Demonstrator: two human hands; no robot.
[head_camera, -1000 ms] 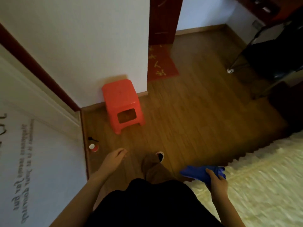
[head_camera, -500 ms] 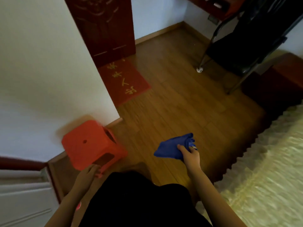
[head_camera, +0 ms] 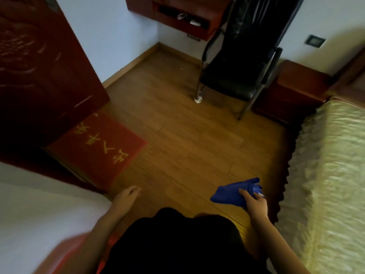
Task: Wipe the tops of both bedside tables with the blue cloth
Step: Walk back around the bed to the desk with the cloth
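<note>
A folded blue cloth (head_camera: 233, 193) is gripped in my right hand (head_camera: 254, 203), low over the wooden floor beside the bed edge. My left hand (head_camera: 126, 195) hangs loose and empty with its fingers slightly apart, near a white wall corner. One dark red wooden bedside table (head_camera: 294, 89) stands at the far right, between a black chair and the head of the bed. Its top looks bare. A second bedside table is not in view.
A black chair (head_camera: 237, 76) with metal legs stands in front of the bedside table. The bed with a pale gold cover (head_camera: 333, 175) runs down the right. A red doormat (head_camera: 100, 143) lies before a dark red door (head_camera: 39, 72). A wall shelf (head_camera: 177, 14) hangs at the back.
The view has swung right and forward: the orange stool dropped out of sight at the lower left, and the chair, bedside table and bed came into view. My right hand still holds the cloth.
</note>
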